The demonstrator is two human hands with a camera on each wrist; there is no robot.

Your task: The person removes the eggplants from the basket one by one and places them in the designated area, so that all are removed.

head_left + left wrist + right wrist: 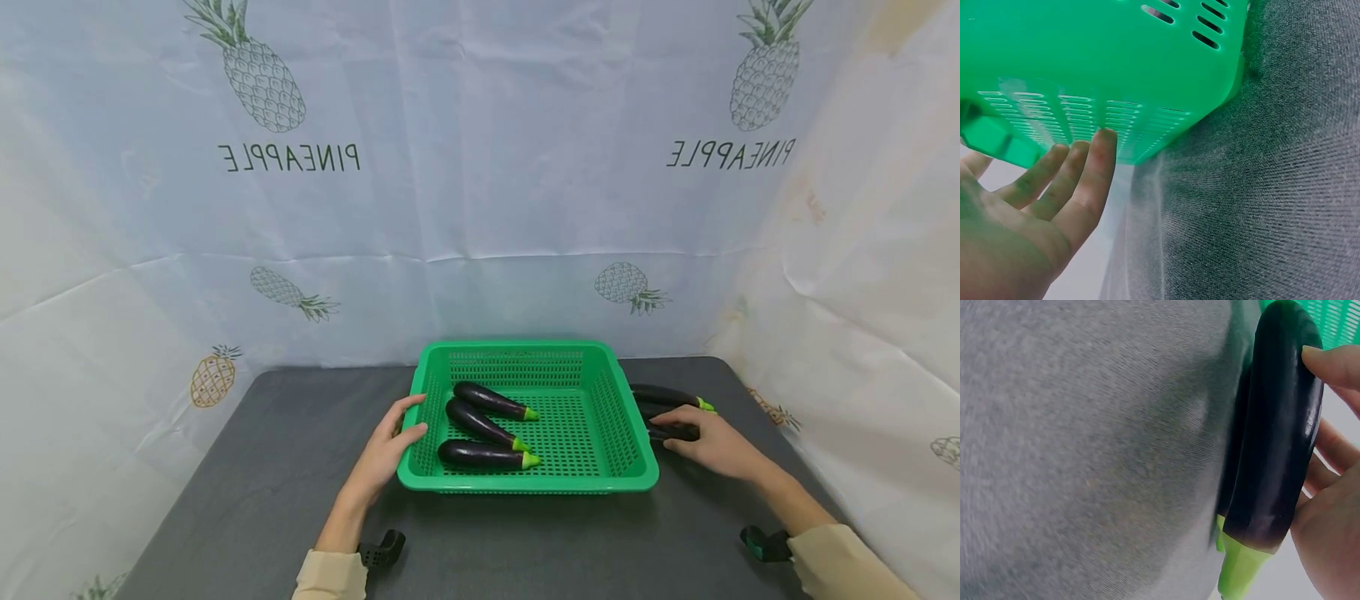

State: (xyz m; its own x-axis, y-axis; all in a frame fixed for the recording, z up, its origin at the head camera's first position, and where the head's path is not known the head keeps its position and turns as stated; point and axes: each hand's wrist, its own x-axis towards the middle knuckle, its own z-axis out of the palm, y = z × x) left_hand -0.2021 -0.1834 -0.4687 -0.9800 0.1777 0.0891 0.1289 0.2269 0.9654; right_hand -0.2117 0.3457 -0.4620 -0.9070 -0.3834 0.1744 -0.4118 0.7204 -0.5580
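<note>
A green plastic basket with slotted walls stands on the dark table. Inside, toward its left half, lie three eggplants, dark purple with green caps. My left hand is at the basket's left side, thumb and a finger on the rim. The left wrist view shows its other fingers fairly straight, tips against the outer slotted wall. Right of the basket, my right hand grips an eggplant, with the thumb on one side and fingers mostly hidden behind. Another eggplant lies just beyond that hand.
The grey cloth-like table surface reaches along the front and both sides of the basket. A pale curtain printed with pineapples hangs close behind the table and along its sides. Each wrist wears a dark strap-mounted device.
</note>
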